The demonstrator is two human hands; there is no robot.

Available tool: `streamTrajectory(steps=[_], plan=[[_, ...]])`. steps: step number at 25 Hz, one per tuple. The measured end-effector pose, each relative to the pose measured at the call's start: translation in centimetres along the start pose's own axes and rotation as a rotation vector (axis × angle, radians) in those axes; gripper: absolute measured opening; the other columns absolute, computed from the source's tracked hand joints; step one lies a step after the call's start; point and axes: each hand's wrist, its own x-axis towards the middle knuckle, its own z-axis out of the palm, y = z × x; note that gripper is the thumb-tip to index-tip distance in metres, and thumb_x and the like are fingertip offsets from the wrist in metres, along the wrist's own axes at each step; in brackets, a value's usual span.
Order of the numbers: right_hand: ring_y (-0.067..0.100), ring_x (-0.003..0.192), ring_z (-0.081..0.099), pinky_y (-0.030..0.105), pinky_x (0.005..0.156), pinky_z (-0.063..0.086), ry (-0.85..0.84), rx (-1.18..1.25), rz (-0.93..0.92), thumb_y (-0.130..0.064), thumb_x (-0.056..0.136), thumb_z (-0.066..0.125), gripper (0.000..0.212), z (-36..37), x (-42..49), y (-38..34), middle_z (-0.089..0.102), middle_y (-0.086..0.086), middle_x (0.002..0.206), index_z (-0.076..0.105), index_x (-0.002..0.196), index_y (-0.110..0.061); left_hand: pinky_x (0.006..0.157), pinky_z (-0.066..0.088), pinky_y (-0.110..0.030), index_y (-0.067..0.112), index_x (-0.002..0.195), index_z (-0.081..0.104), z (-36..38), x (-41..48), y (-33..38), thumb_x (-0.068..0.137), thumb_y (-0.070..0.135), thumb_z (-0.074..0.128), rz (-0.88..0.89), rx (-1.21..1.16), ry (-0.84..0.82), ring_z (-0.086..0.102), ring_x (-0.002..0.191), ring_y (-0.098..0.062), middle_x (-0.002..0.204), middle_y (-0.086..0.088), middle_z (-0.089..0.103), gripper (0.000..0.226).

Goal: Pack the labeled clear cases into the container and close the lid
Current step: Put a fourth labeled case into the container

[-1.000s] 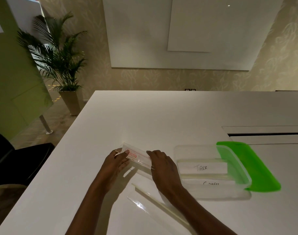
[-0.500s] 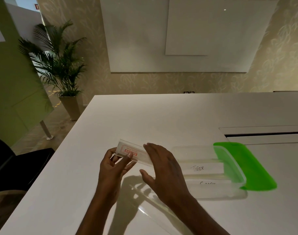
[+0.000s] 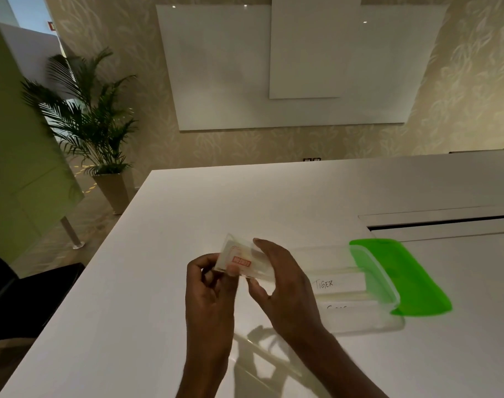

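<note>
Both hands on one clear case (image 3: 246, 264), lifted off the counter (image 3: 164, 282). Left hand (image 3: 209, 285) pinches its near-left corner, thumb over the red label, other fingers curled under. Right hand (image 3: 285, 285) clamps the right end: fingers over the far edge, thumb under the near edge. Neither hand has anything else in it.

Case's long axis runs roughly 10 to 4 o'clock, label face tipped toward me.

Container (image 3: 357, 326) sits at 3 o'clock from the case, just past my right hand, open. Two cases are already inside, lying 9-to-3; one label reads TIGER (image 3: 324, 283), the nearer label is partly hidden. Green lid (image 3: 411, 280) lies at the container's far-right side, partly under its rim.

Right hand is the nearer one, so my call: carry right, swing the case to 9-3, drop it in alongside the others.

Another clear case (image 3: 269, 359) lies on the counter at 6 o'clock, between my forearms.
</note>
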Motion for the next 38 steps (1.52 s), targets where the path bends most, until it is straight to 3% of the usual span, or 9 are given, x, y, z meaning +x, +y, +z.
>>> streamTrajectory(steps=[4, 7, 10, 17, 21, 25, 28, 32, 38], plan=[[0.013, 0.124, 0.063, 0.026, 0.103, 0.051, -0.107, 0.583, 0.233, -0.010, 0.081, 0.082, 0.054, -2.7, -0.7, 0.6, 0.069, -0.009, 0.125, 0.059, 0.129, -0.021, 0.111, 0.047, -0.045, 0.029, 0.122, 0.066, -1.3, 0.7, -0.1, 0.080, 0.072, 0.059, 0.008, 0.061, -0.153, 0.064, 0.126, -0.010, 0.128, 0.012, 0.071, 0.060], [0.024, 0.126, 0.064, 0.040, 0.107, 0.049, -0.121, 0.893, 0.341, 0.005, 0.084, 0.075, 0.053, -3.3, -1.8, 1.2, 0.071, 0.006, 0.126, 0.059, 0.130, -0.014, 0.116, 0.043, -0.050, 0.037, 0.124, 0.068, -2.1, 1.9, -0.9, 0.067, 0.089, 0.062, -0.158, 0.178, -0.360, 0.062, 0.128, -0.008, 0.132, 0.014, 0.069, 0.077], [0.032, 0.125, 0.064, 0.042, 0.099, 0.055, -0.097, 1.105, 0.411, 0.007, 0.083, 0.071, 0.054, -3.2, -2.6, 1.6, 0.069, 0.015, 0.126, 0.059, 0.131, -0.014, 0.116, 0.043, -0.050, 0.030, 0.127, 0.068, -1.9, 2.1, -1.4, 0.072, 0.086, 0.062, -0.327, 0.217, -0.685, 0.064, 0.129, -0.017, 0.134, 0.004, 0.070, 0.079], [0.039, 0.129, 0.059, 0.046, 0.095, 0.055, -0.107, 1.263, 0.467, -0.007, 0.078, 0.075, 0.055, -3.0, -3.6, 2.3, 0.065, 0.022, 0.129, 0.060, 0.131, -0.016, 0.110, 0.049, -0.056, 0.018, 0.135, 0.064, -1.5, 1.5, -2.3, 0.091, 0.026, 0.074, -0.426, 0.207, -0.877, 0.069, 0.122, -0.032, 0.135, -0.007, 0.070, 0.045], [0.038, 0.134, 0.053, 0.049, 0.095, 0.053, -0.198, 1.235, 0.420, -0.023, 0.080, 0.083, 0.068, -3.8, -3.6, 2.8, 0.060, 0.022, 0.136, 0.051, 0.140, -0.016, 0.104, 0.055, -0.048, 0.017, 0.129, 0.070, -1.6, 1.6, -2.3, 0.091, 0.017, 0.075, -0.382, 0.247, -0.902, 0.073, 0.111, -0.032, 0.124, -0.009, 0.075, 0.038], [0.037, 0.136, 0.052, 0.049, 0.112, 0.042, -0.065, 1.173, 0.399, -0.047, 0.077, 0.082, 0.085, -6.9, -2.7, 4.4, 0.059, 0.020, 0.141, 0.045, 0.144, -0.009, 0.097, 0.057, -0.038, 0.017, 0.119, 0.076, -2.7, 1.9, -1.5, 0.088, 0.015, 0.079, -0.318, 0.333, -0.819, 0.075, 0.107, -0.023, 0.120, -0.004, 0.078, 0.032], [0.033, 0.131, 0.058, 0.042, 0.112, 0.046, -0.057, 0.899, 0.349, -0.031, 0.083, 0.073, 0.067, -10.4, -1.1, 5.6, 0.064, 0.014, 0.136, 0.048, 0.141, -0.009, 0.101, 0.057, -0.046, 0.022, 0.117, 0.077, -3.3, 2.6, -0.6, 0.086, 0.022, 0.082, -0.265, 0.485, -0.820, 0.075, 0.107, -0.018, 0.118, 0.006, 0.079, 0.031], [0.015, 0.122, 0.065, 0.028, 0.104, 0.049, -0.328, 0.496, 0.273, -0.025, 0.084, 0.081, 0.052, -13.3, -0.1, 5.6, 0.071, -0.004, 0.126, 0.058, 0.132, -0.024, 0.090, 0.061, -0.048, 0.032, 0.114, 0.075, -2.5, 3.4, 0.8, 0.078, 0.041, 0.087, -0.187, 0.697, -0.860, 0.076, 0.098, -0.015, 0.110, 0.018, 0.079, 0.039], [-0.008, 0.109, 0.064, 0.017, 0.089, 0.052, -0.620, 0.000, 0.197, -0.061, 0.065, 0.086, 0.062, -14.7, 0.5, 6.2, 0.069, -0.030, 0.115, 0.066, 0.120, -0.041, 0.084, 0.061, -0.036, 0.042, 0.111, 0.073, 0.2, 4.4, 2.1, 0.069, 0.056, 0.087, -0.021, 0.952, -0.905, 0.071, 0.094, -0.005, 0.102, 0.023, 0.077, 0.046]])
